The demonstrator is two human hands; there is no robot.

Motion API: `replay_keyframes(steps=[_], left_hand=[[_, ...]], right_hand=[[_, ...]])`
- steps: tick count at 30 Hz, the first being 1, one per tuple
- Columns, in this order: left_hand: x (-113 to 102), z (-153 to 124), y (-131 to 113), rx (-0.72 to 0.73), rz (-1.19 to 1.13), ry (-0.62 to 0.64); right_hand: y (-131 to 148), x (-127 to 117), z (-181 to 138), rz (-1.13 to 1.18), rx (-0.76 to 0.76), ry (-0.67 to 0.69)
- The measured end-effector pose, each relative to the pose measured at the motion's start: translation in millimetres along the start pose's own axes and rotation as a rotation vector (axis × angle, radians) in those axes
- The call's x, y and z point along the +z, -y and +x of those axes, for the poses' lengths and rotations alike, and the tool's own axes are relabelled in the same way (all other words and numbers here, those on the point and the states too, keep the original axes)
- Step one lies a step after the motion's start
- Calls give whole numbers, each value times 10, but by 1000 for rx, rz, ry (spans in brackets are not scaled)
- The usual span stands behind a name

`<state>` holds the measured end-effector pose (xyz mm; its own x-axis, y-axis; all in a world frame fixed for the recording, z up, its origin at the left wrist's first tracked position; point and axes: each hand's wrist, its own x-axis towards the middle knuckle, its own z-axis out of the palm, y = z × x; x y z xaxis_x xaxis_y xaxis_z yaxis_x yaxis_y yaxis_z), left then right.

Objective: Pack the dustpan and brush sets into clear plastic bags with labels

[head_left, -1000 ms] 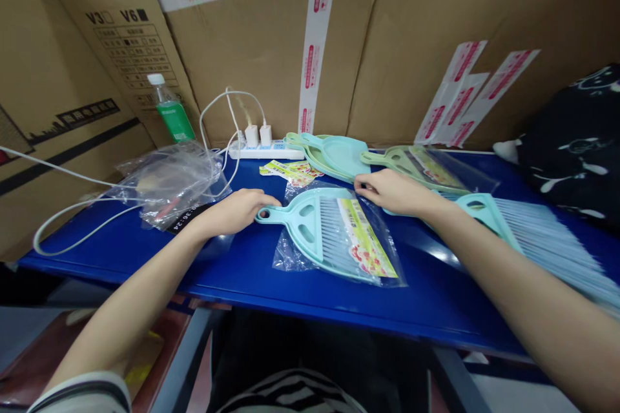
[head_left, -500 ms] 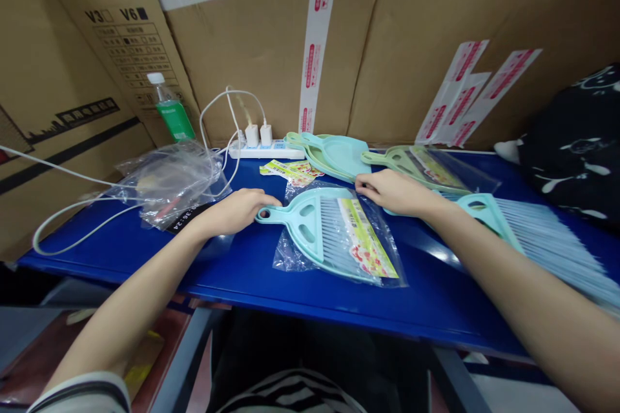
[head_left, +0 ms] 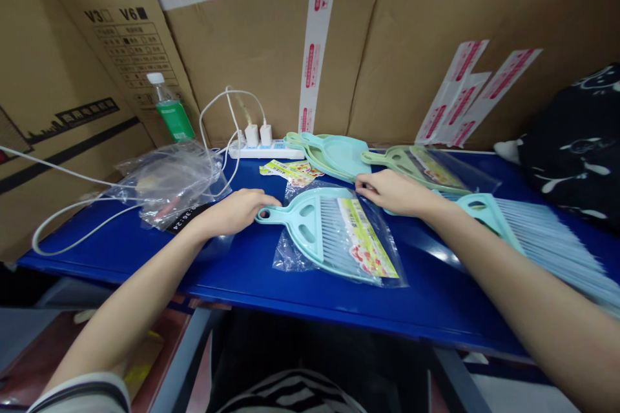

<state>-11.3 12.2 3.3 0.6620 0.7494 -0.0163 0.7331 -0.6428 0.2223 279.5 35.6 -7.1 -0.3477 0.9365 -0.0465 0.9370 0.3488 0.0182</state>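
Note:
A turquoise dustpan and brush set (head_left: 306, 222) lies in front of me, bristles to the right, partly in a clear plastic bag (head_left: 394, 264). A yellow-green label card (head_left: 368, 239) shows over the bristles. My left hand (head_left: 241, 210) is closed at the handle's looped end, thumb and fingers pinching it. At the bag's upper right edge, my right hand (head_left: 390, 191) has its fingers curled together; what is between the fingertips is mostly hidden, but the bag's film runs up to them. My right forearm passes over part of a turquoise brush (head_left: 489, 216) with long pale bristles.
Turquoise and green dustpans (head_left: 339, 153) lie stacked at the back, beside a bagged green set (head_left: 411, 164). Loose label cards (head_left: 293, 171), a power strip (head_left: 266, 151) with white cables, crumpled plastic bags (head_left: 169, 181) and a bottle (head_left: 174, 116) occupy the left. Cardboard (head_left: 271, 58) walls the back.

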Motion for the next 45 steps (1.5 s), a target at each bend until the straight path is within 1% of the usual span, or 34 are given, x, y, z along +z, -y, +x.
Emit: replay_keyframes(steps=[14,17,21,27,30,36,39,45], left_hand=[[-1,-5,6,13,13,10],[-6,-7,-1,12,17,23],[-6,-11,-1,29,16,10],[-16,-7,-19,-5,6,33],[-8,-4,-19,7,21,19],[17,-5,5,31,19,-6],[9,-4,4,26,19,-8],[0,-4,4,-12,52,-7]], right_hand=[[11,-3,-1,-7,8,15],[6,0,-3,-3,-8,3],[-4,7,-7,2,-26,-12],[28,-19,-18,2,-4,3],[33,-25,-19,5,-7,0],[-33,14,1,52,-52,-23],[-73,35,12,79,-77,-34],[-97,46,22,88,-74,-31]])
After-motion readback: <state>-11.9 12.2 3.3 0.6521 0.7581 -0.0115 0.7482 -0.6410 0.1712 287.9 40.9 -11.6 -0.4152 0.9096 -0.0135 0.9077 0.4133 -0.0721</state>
